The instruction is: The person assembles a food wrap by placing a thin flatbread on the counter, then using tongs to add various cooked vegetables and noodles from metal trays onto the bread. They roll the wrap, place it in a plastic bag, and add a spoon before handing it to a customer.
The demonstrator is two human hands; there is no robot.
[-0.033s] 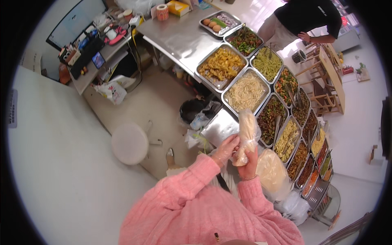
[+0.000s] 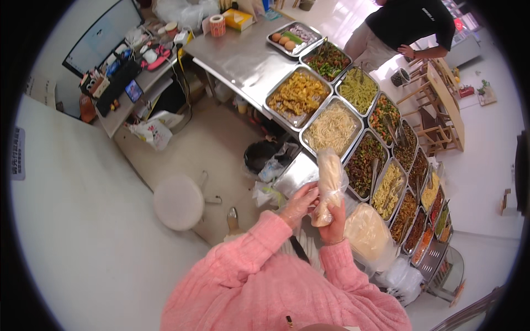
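In my right hand [image 2: 333, 218] is a rolled flatbread wrap [image 2: 330, 179], pale and slim, inside a clear plastic bag. The fingers close round its lower end, and it stands nearly lengthwise away from me. My left hand [image 2: 301, 203], in a thin clear glove, presses its closed fingertips to the bag's left side. Just right of my right hand lies a stack of round flat sheets [image 2: 369, 234] under clear plastic. Past the wrap's far end sits a metal tray of pale shredded food [image 2: 331, 127].
Metal trays of cut dishes, like the dark diced one [image 2: 364, 165] and the yellow one [image 2: 298, 92], line the counter [image 2: 237, 49]. A round stool [image 2: 178, 202] and a black bin [image 2: 259, 156] stand left. A person in black [image 2: 408, 27] stands beyond the counter.
The wrap and both hands have shifted slightly left in the picture, as the view moved a little. The grip looks the same.
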